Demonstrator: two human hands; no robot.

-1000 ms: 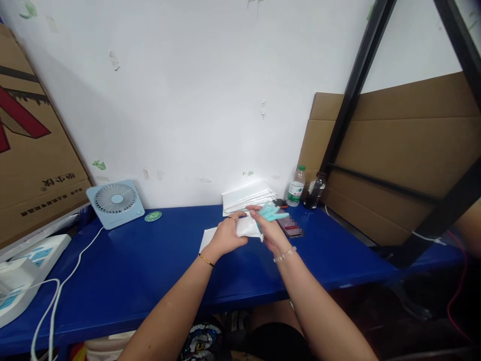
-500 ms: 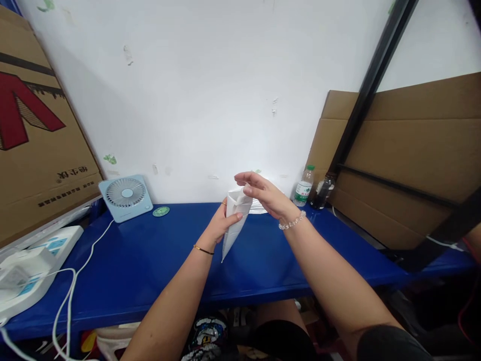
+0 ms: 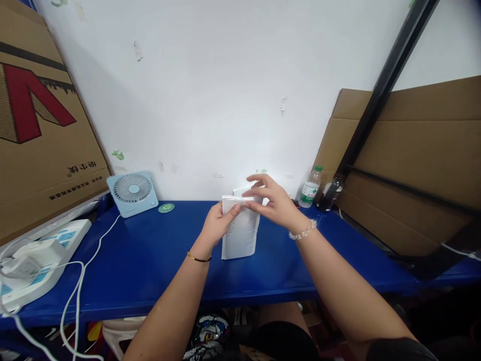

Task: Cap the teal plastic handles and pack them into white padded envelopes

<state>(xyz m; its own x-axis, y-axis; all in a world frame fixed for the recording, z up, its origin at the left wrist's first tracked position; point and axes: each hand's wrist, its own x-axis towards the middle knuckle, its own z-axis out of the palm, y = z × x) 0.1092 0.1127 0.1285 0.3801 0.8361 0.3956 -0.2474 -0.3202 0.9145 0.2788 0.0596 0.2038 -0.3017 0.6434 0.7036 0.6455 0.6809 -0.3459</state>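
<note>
A white padded pouch is held upright above the blue table, its broad side facing me. My left hand grips its left edge near the top, with the thumb across the front. At the top right of the pouch, my right hand has its thumb and index finger closed on the upper edge, while the other fingers are raised. A white flap stands up behind the top edge, partly hidden by the right fingers.
On the blue table stand a light blue fan, a green disc, a water bottle and a dark bottle. A white power strip with cables lies left. Cardboard leans at the right.
The pouch has turned from nearly edge-on to show its broad face. My right hand has come down from above the opening to its top edge. The view has shifted slightly.
</note>
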